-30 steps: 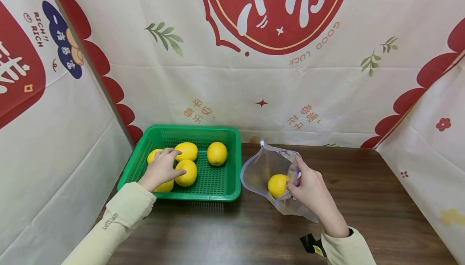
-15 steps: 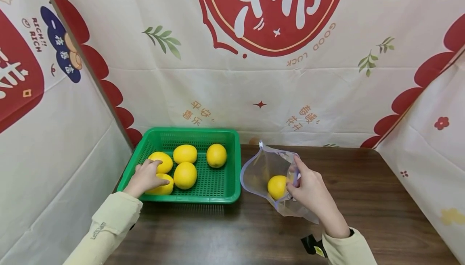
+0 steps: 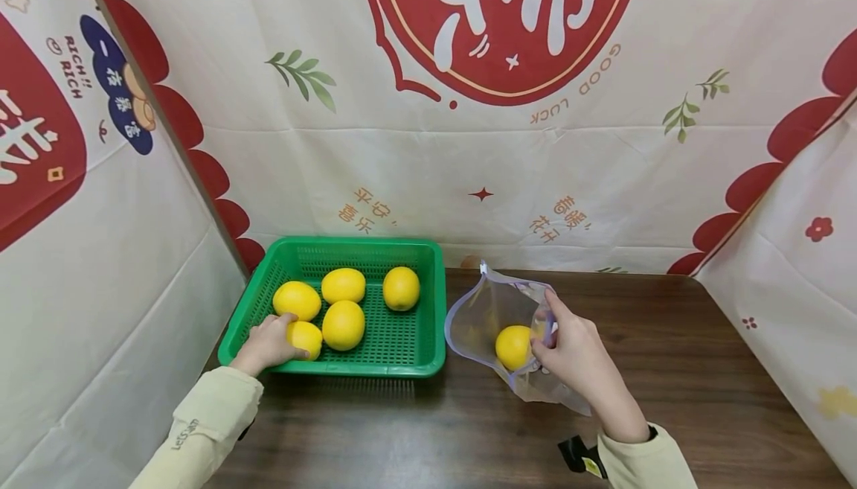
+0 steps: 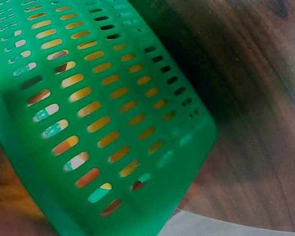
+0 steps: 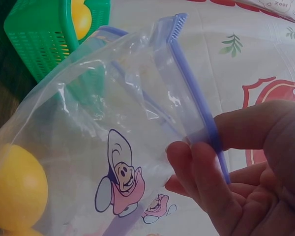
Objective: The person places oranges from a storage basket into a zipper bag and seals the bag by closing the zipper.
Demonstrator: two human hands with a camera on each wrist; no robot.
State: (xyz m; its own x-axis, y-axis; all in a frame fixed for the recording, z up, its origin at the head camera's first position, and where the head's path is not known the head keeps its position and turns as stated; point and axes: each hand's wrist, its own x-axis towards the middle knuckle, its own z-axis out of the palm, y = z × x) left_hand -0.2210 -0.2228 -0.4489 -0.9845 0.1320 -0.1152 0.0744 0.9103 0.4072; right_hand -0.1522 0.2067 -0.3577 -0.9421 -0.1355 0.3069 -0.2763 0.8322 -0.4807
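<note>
My left hand [image 3: 269,342] is in the front left corner of the green basket [image 3: 438,310], its thumb and fingers round a yellow lemon [image 3: 306,339]. Beside that one lie another lemon [image 3: 297,301] behind it and a rounder lemon [image 3: 344,325] to its right. My right hand [image 3: 577,351] pinches the purple-edged rim of a clear zip bag [image 3: 478,318] and keeps its mouth apart. Inside the bag rests a lemon [image 3: 513,347]. In the left wrist view the basket's slotted wall [image 4: 103,123] hides most of the hand. Cartoon figures [image 5: 120,184] are printed on the bag.
Two more lemons sit at the back of the basket, one in the middle [image 3: 344,286] and one at right [image 3: 401,288]. The basket stands on a dark wooden table [image 3: 402,437], left of the bag. Printed cloth walls [image 3: 428,161] enclose the table's back and sides.
My left hand has moved left and down, from above the middle lemons to the front left lemon, and closed round it. The right hand and bag have stayed in place.
</note>
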